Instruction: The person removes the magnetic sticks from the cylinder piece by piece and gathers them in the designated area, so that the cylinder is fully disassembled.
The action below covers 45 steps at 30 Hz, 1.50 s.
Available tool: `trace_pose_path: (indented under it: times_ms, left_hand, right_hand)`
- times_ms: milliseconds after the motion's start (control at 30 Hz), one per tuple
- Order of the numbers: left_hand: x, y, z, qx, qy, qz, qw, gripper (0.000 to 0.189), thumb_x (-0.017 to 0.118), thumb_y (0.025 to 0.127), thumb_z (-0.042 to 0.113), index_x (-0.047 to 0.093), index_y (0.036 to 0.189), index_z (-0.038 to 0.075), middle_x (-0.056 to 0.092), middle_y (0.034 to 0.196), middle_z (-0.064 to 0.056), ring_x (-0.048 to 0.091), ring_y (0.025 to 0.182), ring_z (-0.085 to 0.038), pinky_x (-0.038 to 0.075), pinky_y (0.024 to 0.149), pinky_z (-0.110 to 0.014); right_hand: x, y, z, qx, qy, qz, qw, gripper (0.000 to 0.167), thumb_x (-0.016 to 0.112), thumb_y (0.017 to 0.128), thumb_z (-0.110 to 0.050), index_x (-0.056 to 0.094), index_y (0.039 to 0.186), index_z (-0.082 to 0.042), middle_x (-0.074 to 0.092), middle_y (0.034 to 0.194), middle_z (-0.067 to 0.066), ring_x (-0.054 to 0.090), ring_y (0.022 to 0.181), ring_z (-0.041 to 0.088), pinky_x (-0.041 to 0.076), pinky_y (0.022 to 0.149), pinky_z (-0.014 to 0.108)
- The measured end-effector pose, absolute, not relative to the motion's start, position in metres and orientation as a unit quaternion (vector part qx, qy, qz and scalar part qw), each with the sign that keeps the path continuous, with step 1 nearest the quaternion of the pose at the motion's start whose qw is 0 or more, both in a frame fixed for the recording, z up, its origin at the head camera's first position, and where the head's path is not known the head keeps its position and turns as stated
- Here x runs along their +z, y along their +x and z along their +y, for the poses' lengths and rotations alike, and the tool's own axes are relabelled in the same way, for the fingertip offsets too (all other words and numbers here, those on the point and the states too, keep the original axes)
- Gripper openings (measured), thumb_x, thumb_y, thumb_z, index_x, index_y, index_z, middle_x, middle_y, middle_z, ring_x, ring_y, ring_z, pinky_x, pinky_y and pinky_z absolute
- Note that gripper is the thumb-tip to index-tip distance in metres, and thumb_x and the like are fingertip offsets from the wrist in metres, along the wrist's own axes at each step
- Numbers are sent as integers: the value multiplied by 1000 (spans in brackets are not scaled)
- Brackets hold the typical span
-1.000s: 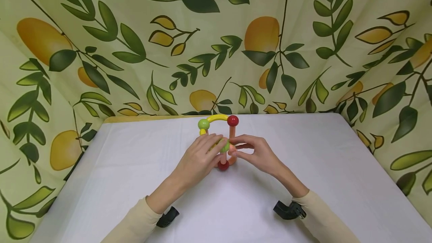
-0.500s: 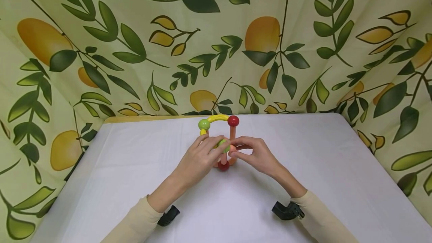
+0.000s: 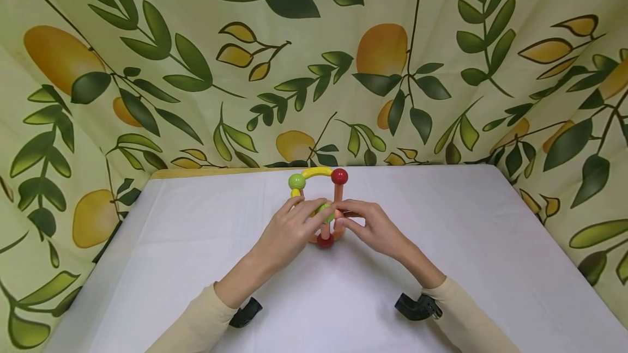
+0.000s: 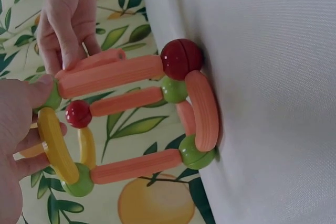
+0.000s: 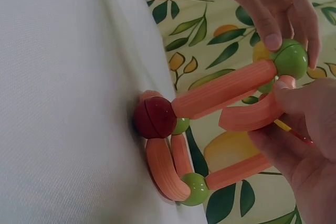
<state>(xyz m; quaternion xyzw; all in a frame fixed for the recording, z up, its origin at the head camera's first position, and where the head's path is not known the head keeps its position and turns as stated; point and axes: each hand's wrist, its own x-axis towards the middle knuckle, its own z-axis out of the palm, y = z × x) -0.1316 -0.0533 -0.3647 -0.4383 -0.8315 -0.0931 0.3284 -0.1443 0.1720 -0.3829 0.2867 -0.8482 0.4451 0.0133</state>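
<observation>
The white-covered surface (image 3: 147,266) carries a three-sided frame (image 4: 126,101), its base (image 4: 206,111) and uprights (image 4: 110,76) seemingly complete. At its near top corner are the left hand (image 3: 287,230) and right hand (image 3: 375,227). Yellow rods (image 4: 56,145) bridge two upper sides; the third appears left to close. There the right hand's grip pinches a curved orange rod (image 5: 252,115), one end free, the other at or beside the green ball (image 5: 292,59) that the left hand's grip clasps.
</observation>
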Motion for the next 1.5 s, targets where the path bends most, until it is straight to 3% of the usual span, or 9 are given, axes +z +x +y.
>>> trace_pose_path:
  times_ms: [200, 500, 667, 867, 1033, 1300, 1500]
  left_hand:
    - [-364, -132, -53, -100, -438, -834, 322, 50, 78, 80, -2, 65, 125, 12, 66, 119, -6, 61, 112, -17, 47, 100, -38]
    - [-366, -134, -54, -112, -442, -828, 326, 51, 79, 79, -2, 64, 126, 12, 66, 118, -5, 61, 111, -16, 49, 97, -37]
    - [-365, -133, -56, -110, -439, -832, 320, 51, 82, 77, 2, 64, 124, 13, 66, 119, -4, 61, 111, -16, 48, 98, -35]
    - [-365, -133, -56, -109, -434, -836, 317, 51, 82, 78, 3, 64, 124, 14, 66, 119, -5, 61, 113, -17, 48, 99, -35]
    - [-366, -134, -54, -116, -434, -834, 319, 48, 81, 79, 3, 65, 123, 14, 66, 119, -4, 61, 111, -16, 49, 97, -35]
    - [-365, -134, -54, -110, -434, -831, 329, 47, 81, 79, 2, 65, 121, 13, 67, 117, -4, 62, 110, -16, 49, 96, -33]
    - [-364, -134, -52, -106, -436, -831, 329, 45, 80, 80, 3, 65, 121, 13, 67, 117, -5, 62, 110, -16, 49, 96, -33]
  right_hand:
    - [-385, -145, 170, 442, 291, -848, 10, 38, 65, 94, -8, 60, 131, -2, 64, 129, 11, 62, 115, 26, 52, 94, 39]
    - [-390, -147, 170, 475, 254, -843, 2, 37, 60, 98, -15, 58, 133, -2, 65, 125, 11, 62, 113, 26, 54, 92, 41]
    - [-392, -150, 176, 471, 235, -850, 16, 37, 63, 96, -17, 61, 130, -3, 68, 120, 10, 64, 110, 26, 55, 89, 44]
    - [-394, -154, 185, 454, 206, -866, 18, 38, 68, 92, -11, 61, 128, -3, 69, 118, 12, 66, 107, 26, 57, 85, 39]
    - [-397, -162, 198, 438, 180, -880, 27, 32, 69, 91, -8, 64, 122, -1, 71, 110, 13, 68, 100, 25, 57, 83, 36]
    - [-405, -180, 228, 416, 130, -900, 21, 28, 67, 94, -19, 69, 117, -4, 74, 101, 7, 69, 95, 26, 54, 81, 42]
    - [-411, -195, 249, 411, 102, -906, 18, 32, 66, 95, -26, 69, 117, -3, 70, 68, 4, 68, 96, 27, 48, 80, 38]
